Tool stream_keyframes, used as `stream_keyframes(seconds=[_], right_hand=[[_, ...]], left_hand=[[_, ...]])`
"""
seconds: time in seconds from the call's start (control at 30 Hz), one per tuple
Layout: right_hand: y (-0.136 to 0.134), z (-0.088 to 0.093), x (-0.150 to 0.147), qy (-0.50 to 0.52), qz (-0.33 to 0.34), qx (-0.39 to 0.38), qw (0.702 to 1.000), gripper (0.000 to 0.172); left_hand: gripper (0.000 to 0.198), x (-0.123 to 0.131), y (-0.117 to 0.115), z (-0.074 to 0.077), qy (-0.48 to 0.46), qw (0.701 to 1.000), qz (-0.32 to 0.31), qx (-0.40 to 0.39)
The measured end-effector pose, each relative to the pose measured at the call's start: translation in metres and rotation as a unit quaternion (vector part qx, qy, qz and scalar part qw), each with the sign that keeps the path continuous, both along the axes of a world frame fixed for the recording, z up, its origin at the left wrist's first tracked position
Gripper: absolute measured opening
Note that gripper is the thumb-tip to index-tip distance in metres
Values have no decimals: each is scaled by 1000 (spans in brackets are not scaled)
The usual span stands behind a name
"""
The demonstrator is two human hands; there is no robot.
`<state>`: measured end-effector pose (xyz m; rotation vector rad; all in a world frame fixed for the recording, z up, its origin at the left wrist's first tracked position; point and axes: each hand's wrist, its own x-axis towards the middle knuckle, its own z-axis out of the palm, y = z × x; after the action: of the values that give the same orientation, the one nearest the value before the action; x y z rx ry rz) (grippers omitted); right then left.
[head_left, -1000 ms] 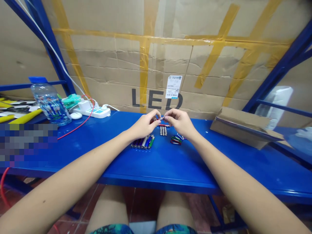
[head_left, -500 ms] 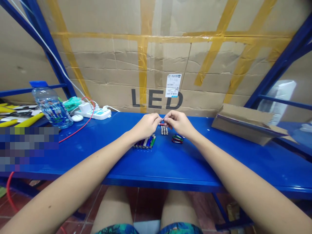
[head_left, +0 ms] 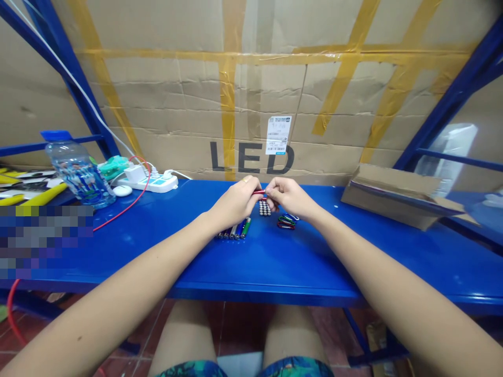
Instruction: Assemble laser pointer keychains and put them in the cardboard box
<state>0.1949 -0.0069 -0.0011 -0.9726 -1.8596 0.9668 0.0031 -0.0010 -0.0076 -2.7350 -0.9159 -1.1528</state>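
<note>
While the L hand [head_left: 236,202] gripped a red tube [head_left: 259,192] over the blue surface [head_left: 283,267], the R hand [head_left: 291,199] pinched its R end, so both hands were close together, clamped on the tube; just below sat small silver discs [head_left: 264,209] in rows, btwn coloured tubes [head_left: 238,231] partly hidden by the L hand & coloured clips [head_left: 286,222] nr the R hand

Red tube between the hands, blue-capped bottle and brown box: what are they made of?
Red tube: perhaps metal, glossy coated, given its bright sheen; shiny plastic is possible.
Bottle: clear plastic, it seems, being see-through near the top.
Brown box: likely matt cardboard, by its dull tan surface and folds.
</note>
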Motion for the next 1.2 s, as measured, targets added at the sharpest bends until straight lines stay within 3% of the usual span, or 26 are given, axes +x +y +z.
stream_keyframes(seconds=[0.13, 0.27, 0.37, 0.5, 0.6, 0.8, 0.93, 1.03, 1.2], right_hand=[[-1, 2, 0, -32, 14, 30, 999, 19], [1, 2, 4, -142, -14, 156, 977, 32], [3, 1, 8, -187, -28, 227, 955, 30], [1, 1, 9, -206, -33, 257, 943, 29], [-2, 2, 8, -196, -37, 249, 948, 31], [-5, 6, 9, -105, 33, 93, 990, 31], [-4, 7, 10, -145, -4, 166, 975, 31], [-3, 5, 10, -188, -25, 204, 960, 31], [-5, 4, 7, -148, 20, 132, 980, 33]], left_hand=[[6, 1, -1, -1, 12, 1000, 23, 4], [15, 4, -2, -1, 34, 999, 40, -4], [25, 6, -3, 1, 51, 997, 55, -18], [21, 5, -5, 3, 38, 997, 55, -30], [12, 2, -6, 2, 24, 999, 22, -11], [12, 3, -7, -1, 30, 998, -11, 49], [26, 7, -4, -1, 38, 998, 21, 42], [24, 7, -3, -1, 67, 997, 40, 20], [6, 3, -8, -1, 63, 998, 26, 15]])
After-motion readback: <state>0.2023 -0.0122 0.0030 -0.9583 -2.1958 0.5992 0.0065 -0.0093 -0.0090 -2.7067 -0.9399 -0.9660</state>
